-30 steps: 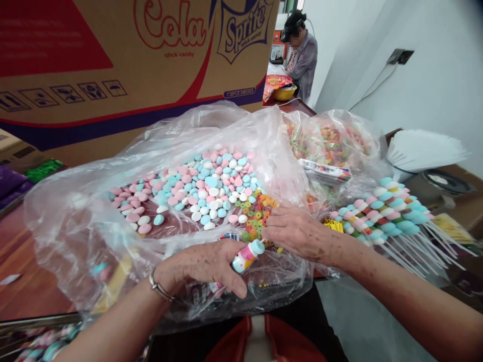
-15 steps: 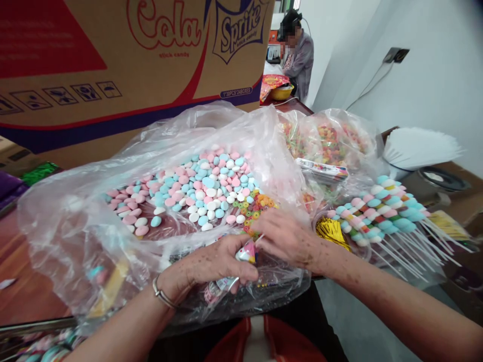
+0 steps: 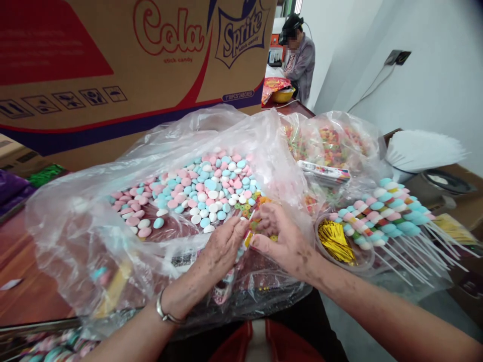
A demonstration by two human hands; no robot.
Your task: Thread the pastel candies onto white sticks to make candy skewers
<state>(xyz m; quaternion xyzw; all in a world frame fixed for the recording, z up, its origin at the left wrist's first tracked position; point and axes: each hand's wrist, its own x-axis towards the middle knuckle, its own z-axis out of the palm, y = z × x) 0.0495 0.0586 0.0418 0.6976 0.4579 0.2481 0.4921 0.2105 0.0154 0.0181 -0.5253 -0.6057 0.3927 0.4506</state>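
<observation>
My left hand (image 3: 222, 249) and my right hand (image 3: 281, 236) meet fingertip to fingertip over the front of a big clear plastic bag (image 3: 86, 226). Both are closed on a small colourful candy (image 3: 247, 239), which the fingers mostly hide. A metal bracelet is on my left wrist. The bag holds a spread of pink, blue and white pastel candies (image 3: 204, 186). A patch of coloured ring candies (image 3: 245, 206) lies just beyond my fingertips.
Finished candy skewers (image 3: 381, 216) on white sticks lie at the right, beside a clear bowl of gold twist ties (image 3: 334, 239). A second bag of ring candies (image 3: 328, 141) sits behind them. A large cardboard box (image 3: 132, 60) stands behind the bag. Another person (image 3: 300, 53) stands far back.
My left hand turned and rose from the bag's front edge towards the ring candies. My right hand closed in against it, and the small bottle-shaped candy is now mostly hidden between the fingers.
</observation>
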